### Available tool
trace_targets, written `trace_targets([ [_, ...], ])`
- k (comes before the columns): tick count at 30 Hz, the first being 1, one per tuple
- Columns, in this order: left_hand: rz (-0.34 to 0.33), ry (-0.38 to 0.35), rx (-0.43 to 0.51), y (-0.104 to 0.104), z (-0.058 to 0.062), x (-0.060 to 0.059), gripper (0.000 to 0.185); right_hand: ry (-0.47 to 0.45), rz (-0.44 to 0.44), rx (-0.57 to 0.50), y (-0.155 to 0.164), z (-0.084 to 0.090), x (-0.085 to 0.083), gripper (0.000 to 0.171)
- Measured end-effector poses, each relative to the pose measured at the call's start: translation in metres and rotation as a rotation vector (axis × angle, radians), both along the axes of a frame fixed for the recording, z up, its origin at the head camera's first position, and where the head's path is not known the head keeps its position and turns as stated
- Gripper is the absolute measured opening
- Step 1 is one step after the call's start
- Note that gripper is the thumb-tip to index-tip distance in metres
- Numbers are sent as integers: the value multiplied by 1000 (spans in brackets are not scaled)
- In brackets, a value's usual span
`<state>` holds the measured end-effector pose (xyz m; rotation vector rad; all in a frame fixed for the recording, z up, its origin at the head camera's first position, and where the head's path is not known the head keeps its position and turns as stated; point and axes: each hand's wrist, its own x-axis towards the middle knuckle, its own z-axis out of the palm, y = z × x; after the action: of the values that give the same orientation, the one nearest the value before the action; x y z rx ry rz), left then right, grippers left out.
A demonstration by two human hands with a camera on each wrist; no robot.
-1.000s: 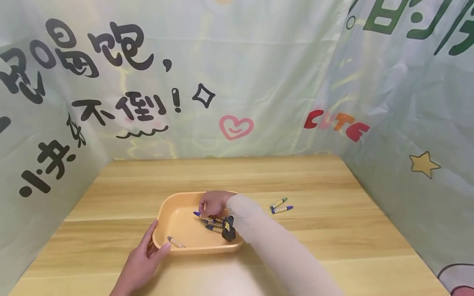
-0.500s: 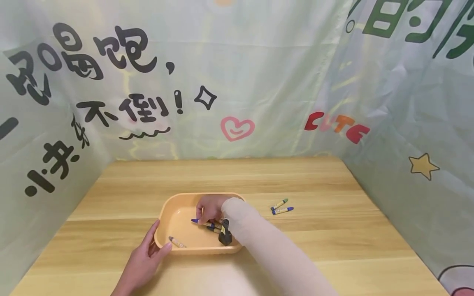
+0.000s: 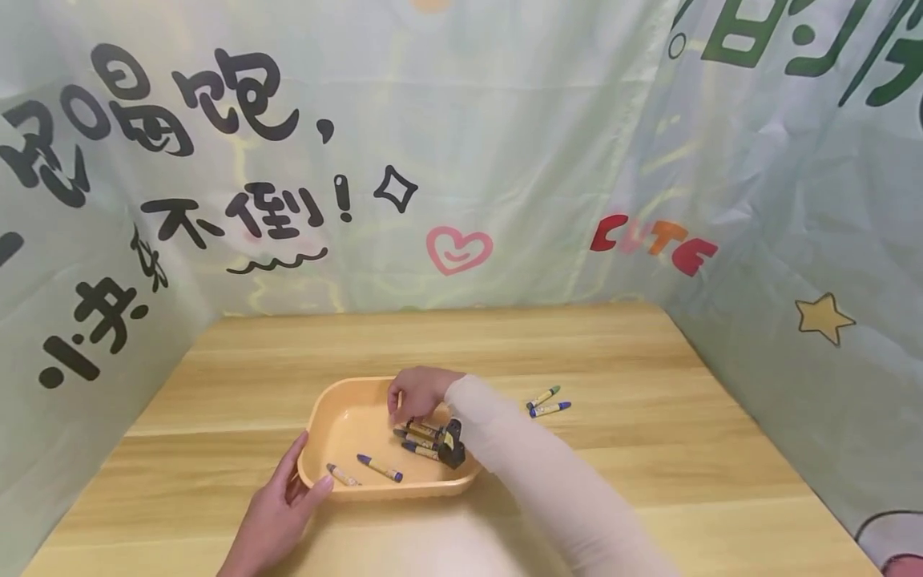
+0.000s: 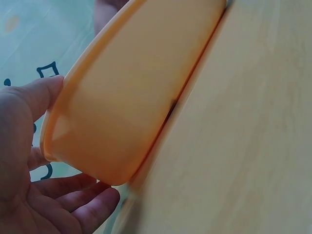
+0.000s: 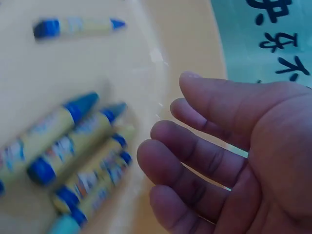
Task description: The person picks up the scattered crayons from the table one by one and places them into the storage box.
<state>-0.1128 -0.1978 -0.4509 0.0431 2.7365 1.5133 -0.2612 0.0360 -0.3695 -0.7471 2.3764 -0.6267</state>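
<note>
Wooden tabletop point(image 3: 649, 465) runs under our hands, walled by pale green printed cloth point(image 3: 505, 144) on three sides. Nearest us, our left hand point(image 3: 277, 513) steadies the near left corner of the orange tray point(image 3: 324, 425), thumb resting on the rim and fingers under the outer wall; the left wrist view shows those fingers only loosely bent round the tray's edge. Inside the tray a blue crayon point(image 3: 380, 468) lies alone beside a tan crayon point(image 3: 342, 474), and a little farther in sits a cluster of crayons point(image 3: 420, 439). Our right hand point(image 3: 418, 390) hovers just over that cluster, fingers relaxed and lightly bent, holding nothing. Beyond the tray's right side, two more crayons point(image 3: 546, 403) lie on the bare wood, near each other and apart from the tray
</note>
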Motion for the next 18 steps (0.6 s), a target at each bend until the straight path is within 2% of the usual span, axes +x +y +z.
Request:
trace_targets([
  [7,4,16,-31,-1,2,1,81,67,24,-60,30,14,-9,6],
  [18,5,40,-7,-1,1,1,82,130,-99,-155,96,19,-25,8],
])
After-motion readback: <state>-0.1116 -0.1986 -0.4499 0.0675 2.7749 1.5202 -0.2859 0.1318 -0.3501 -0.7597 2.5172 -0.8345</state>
